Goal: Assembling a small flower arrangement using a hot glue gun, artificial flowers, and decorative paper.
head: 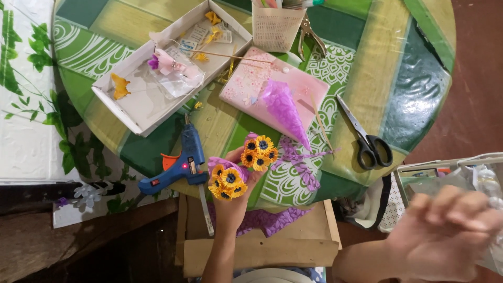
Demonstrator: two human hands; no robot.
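Looks like the bouquet-assembly stage: the left hand [234, 195] is closed around two small bunches of paper sunflowers [243, 166] wrapped in purple, held over the near edge of the round green table [367, 73], just to the 3 o'clock side of the blue glue gun [181, 166]. The right hand [445, 238] is blurry at about 4 o'clock, fingers loosely spread and gripping nothing I can make out. Stems run toward 6 o'clock, blooms facing up; I'd guess the next move needs the purple paper cone [285, 110] at 12 o'clock.
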